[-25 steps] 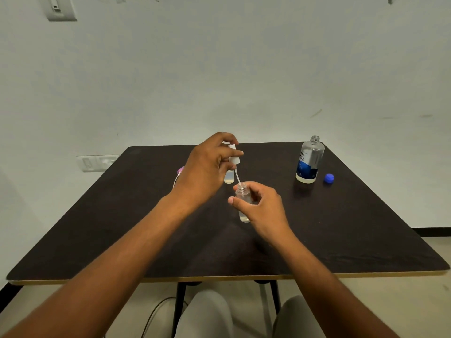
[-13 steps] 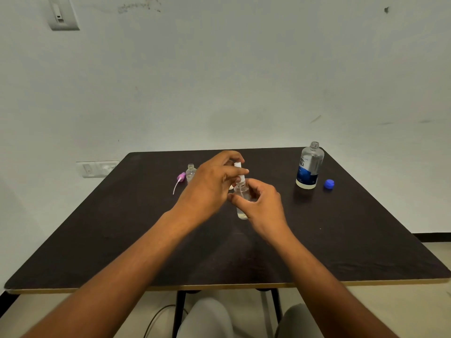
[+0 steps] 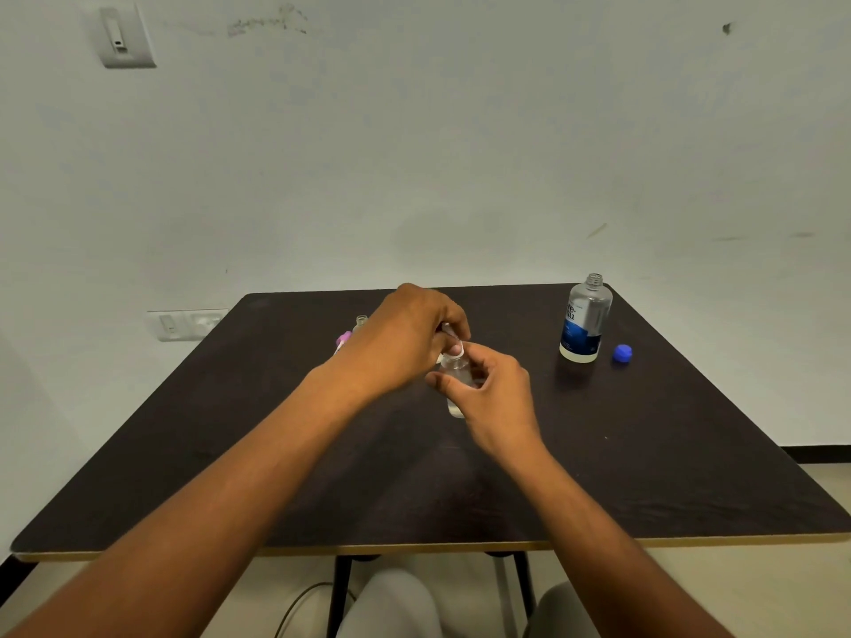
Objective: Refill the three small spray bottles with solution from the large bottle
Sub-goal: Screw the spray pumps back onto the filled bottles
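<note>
From your head camera, your right hand (image 3: 495, 398) is curled around a small clear spray bottle (image 3: 457, 384) near the middle of the desk (image 3: 644, 476). The bottle stands up straight, and I cannot tell if its bottom touches the desk. Your left hand (image 3: 405, 338) is bunched over the bottle's top, with its fingertips pinching the white spray cap (image 3: 453, 347). I think you are twisting that cap on.

The large bottle (image 3: 585, 320) stands open at about 2 o'clock from your hands, well apart from them. Its blue cap (image 3: 622, 352) lies on the desk just beside it. At about 10 o'clock from your hands, another small bottle (image 3: 361, 322) peeks out behind your left hand, with a pink spray top (image 3: 343, 339) lying next to it. I cannot see a third small bottle here.

Here is what could go wrong. If the white cap goes on crooked, it may not close tight, and the liquid could leak out. If you squeeze the small bottle too hard, some could squirt out the top. The large bottle has no cap on, so a bump from your arm could tip it and spill it.
</note>
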Demonstrator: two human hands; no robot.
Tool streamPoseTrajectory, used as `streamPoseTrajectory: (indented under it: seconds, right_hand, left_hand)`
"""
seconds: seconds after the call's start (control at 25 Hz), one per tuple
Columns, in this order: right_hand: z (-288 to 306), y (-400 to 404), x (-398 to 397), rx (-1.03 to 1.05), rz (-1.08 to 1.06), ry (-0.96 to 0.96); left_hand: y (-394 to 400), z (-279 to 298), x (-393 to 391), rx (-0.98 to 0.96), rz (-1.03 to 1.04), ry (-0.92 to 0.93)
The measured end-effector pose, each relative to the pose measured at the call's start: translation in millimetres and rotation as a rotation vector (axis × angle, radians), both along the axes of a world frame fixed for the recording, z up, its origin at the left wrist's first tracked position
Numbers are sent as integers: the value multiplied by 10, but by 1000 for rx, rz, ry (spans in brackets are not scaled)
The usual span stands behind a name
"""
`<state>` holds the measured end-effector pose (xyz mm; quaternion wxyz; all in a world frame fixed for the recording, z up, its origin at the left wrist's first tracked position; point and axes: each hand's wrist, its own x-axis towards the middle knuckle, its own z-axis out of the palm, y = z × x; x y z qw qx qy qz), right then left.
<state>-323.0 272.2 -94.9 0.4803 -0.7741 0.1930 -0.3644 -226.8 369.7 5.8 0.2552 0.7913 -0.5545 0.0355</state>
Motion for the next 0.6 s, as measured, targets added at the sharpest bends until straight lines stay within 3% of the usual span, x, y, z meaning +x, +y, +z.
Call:
streamPoseTrajectory:
  seconds: [0.2, 0.44, 0.6]
  right_hand:
    - [58, -29, -16, 26, -3, -49]
    - [99, -23, -21, 29, -5, -61]
    - [104, -32, -25, 39, -9, -53]
  left_hand:
    - [25, 37, 92, -131, -111, 364]
    - [-85, -51, 64, -337, 51, 389]
    - [-71, -9, 107, -288, -65, 552]
